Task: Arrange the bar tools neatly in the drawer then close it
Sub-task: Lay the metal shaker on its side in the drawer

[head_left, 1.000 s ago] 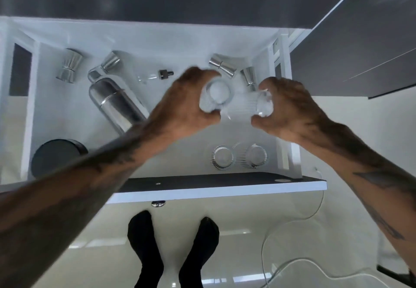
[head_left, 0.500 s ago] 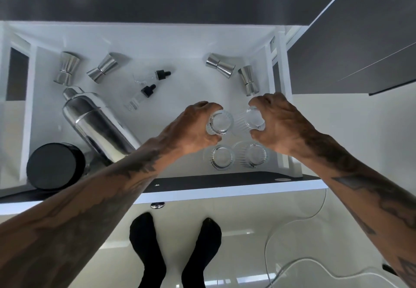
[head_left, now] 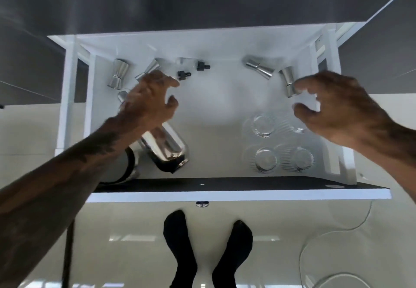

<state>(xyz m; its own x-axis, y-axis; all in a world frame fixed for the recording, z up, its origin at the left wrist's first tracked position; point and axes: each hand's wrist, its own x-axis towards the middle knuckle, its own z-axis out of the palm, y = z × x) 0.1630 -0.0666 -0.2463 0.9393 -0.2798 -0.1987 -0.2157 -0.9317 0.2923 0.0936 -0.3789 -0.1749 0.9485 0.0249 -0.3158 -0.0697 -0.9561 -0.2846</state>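
The white drawer (head_left: 216,46) stands pulled out below me. Several ribbed clear glasses (head_left: 262,124) stand in a square at its front right. My right hand (head_left: 333,109) hovers open above the back right glass, close to a steel jigger (head_left: 289,80). My left hand (head_left: 153,98) is open over the lying steel shaker (head_left: 166,147), its fingers near a jigger (head_left: 149,70) and two black-capped dropper bottles (head_left: 183,75). Two more jiggers lie at the back, one at the left (head_left: 118,73) and one at the right (head_left: 258,69).
A black round lid (head_left: 129,166) sits at the drawer's front left, mostly hidden by my forearm. The dark drawer front (head_left: 225,186) with a metal knob (head_left: 202,203) faces me. My black-socked feet (head_left: 180,242) stand on the pale floor beside a white cable (head_left: 315,242).
Both hands let go of the two glasses, which now stand behind the front pair. My left hand moved left and back toward the jiggers; my right hand lifted and opened.
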